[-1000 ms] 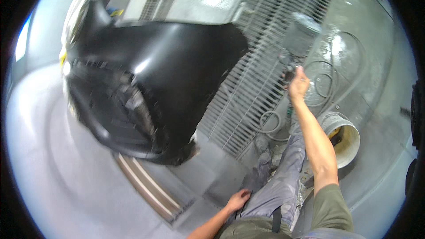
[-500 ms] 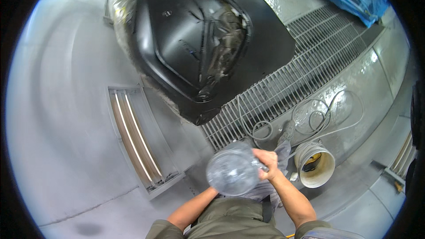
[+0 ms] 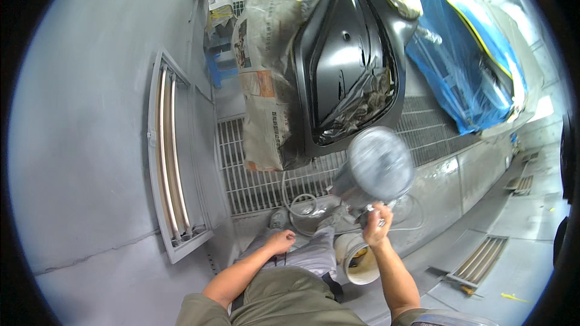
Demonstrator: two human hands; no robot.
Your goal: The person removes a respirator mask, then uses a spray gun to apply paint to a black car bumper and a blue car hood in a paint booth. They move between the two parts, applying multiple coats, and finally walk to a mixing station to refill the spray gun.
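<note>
Head view: the right hand (image 3: 378,227) wraps its fingers round a spray gun (image 3: 366,212), whose cloudy round cup (image 3: 382,163) tilts forward, long axis running away from the wrist, above the near edge of the slatted floor grating (image 3: 254,196). The left hand (image 3: 281,242) curls loosely by the lap; its contents I can't tell. Glossy floor (image 3: 444,182) stretches right; ahead, a smooth black panel (image 3: 344,39) bears crinkled plastic (image 3: 357,104).

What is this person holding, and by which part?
The right hand grips a spray gun by its handle, under the big grey cup; the left hand seems empty.
</note>
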